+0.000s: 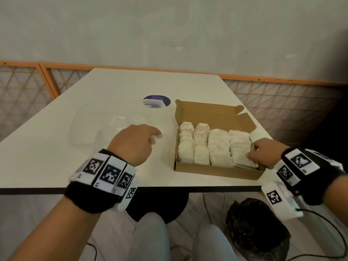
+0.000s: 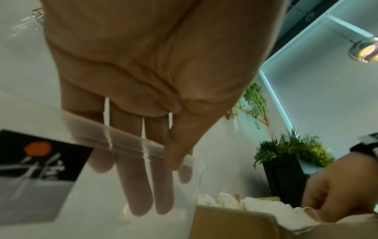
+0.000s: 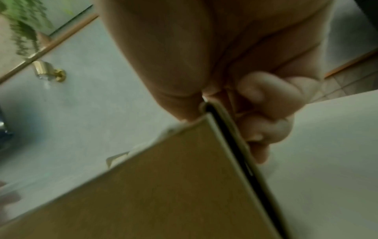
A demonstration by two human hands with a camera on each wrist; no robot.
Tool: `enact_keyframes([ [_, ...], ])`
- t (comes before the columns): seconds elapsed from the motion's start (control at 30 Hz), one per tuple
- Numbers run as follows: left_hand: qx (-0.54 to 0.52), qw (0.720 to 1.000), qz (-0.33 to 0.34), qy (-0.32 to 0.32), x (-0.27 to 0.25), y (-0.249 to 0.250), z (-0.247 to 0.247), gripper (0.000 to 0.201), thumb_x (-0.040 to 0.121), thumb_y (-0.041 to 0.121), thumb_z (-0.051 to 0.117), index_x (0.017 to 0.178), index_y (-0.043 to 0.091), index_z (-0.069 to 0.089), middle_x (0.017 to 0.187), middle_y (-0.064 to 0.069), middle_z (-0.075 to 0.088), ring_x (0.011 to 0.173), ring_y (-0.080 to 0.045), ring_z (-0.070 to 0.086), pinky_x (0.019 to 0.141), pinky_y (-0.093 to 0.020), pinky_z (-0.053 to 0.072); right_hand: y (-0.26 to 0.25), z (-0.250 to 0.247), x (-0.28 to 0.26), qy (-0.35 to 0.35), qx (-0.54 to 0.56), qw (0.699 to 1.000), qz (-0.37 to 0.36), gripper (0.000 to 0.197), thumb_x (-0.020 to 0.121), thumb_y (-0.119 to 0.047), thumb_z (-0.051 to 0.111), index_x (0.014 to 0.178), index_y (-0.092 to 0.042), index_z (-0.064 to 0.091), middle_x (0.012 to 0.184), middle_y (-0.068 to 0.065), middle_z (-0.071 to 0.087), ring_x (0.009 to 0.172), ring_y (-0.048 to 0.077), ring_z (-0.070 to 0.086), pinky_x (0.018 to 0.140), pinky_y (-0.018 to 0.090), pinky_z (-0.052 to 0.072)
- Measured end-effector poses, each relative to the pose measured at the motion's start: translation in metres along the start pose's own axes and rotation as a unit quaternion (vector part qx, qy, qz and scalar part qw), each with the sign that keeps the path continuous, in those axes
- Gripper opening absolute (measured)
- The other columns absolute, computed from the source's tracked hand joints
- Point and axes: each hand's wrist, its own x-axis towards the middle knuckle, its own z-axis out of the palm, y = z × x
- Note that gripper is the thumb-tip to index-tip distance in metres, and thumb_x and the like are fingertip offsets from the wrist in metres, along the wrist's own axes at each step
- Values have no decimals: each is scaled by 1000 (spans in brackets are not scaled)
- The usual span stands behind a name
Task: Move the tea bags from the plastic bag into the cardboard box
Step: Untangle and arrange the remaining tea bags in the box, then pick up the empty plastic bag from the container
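Left hand (image 1: 134,143) pinching the clear bag (image 1: 105,127) left of the box (image 1: 216,171), right hand (image 1: 267,154) gripping the box's right wall, tea bags (image 1: 212,146) inside

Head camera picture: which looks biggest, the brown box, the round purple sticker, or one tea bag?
1. Open brown cardboard box, clearly largest.
2. Round purple sticker.
3. One white paper tea bag, looking close to the sticker; the sticker lies farther away, so that order is unsure.
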Motion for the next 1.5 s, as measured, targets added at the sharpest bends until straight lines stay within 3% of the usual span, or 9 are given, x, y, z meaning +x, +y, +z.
enact_keyframes([
  [0.23,-67,997,38,-15,-11,-10,4,34,97,11,47,116,33,65,103,14,70,107,-7,60,93,-21,40,-20,-5,25,7,29,999,-16,18,87,-20,59,84,-4,55,65,7,50,56,19,44,49,23,33],
  [0.37,-72,996,45,-11,-8,-22,-3,28,97,17,51,116,32,66,107,15,69,111,-6,58,91,-18,36,-19,-5,18,59,29,996,-59,44,81,-38,67,113,-12,52,100,8,58,89,23,54,65,26,38],
  [0.5,-62,996,55,-13,-4,-26,-1,27,97,21,52,118,32,65,112,16,67,106,-3,54,86,-13,34,-9,2,-10,130,53,971,-193,28,79,-41,67,102,-30,55,98,-6,49,90,14,47,82,33,40],
  [0.6,-81,995,52,-8,0,-23,2,28,97,17,51,117,31,65,99,23,65,102,0,55,78,-3,32,-6,9,-19,86,-16,957,-276,19,88,-44,52,97,-34,66,100,-14,57,95,10,50,95,38,37],
  [0.8,-83,996,35,-26,1,-16,2,30,98,14,48,120,27,63,103,17,66,101,-2,55,87,-16,33,-12,-3,-14,42,28,957,-286,26,90,-40,52,96,-24,72,101,-10,68,88,8,56,89,28,43],
  [0.97,-62,995,40,-64,0,-15,-5,32,99,14,46,118,32,64,104,17,67,104,-4,56,82,-13,36,-45,0,-25,71,45,933,-349,33,91,-37,53,122,-27,58,130,-11,54,123,9,45,101,17,28],
  [1.13,-64,992,56,-92,-11,-17,-15,29,97,26,50,124,31,58,120,9,62,114,-8,55,99,-23,40,-84,26,-43,-66,-48,913,-400,49,94,-39,48,141,-30,36,146,-10,37,133,9,34,109,20,23],
  [1.37,-120,991,-34,39,27,-23,-92,18,92,24,58,109,20,64,104,2,66,97,-14,59,76,-12,41,-129,-52,-33,16,-19,931,-364,36,92,-37,51,127,-28,52,126,-3,58,112,15,55,95,29,41],
  [1.5,-92,984,-141,-63,63,-42,-104,16,92,19,57,104,19,67,114,-1,65,93,-16,61,68,-26,46,-190,-57,-27,21,6,913,-408,19,87,-32,60,103,-28,68,100,-8,62,94,9,55,84,22,39],
])
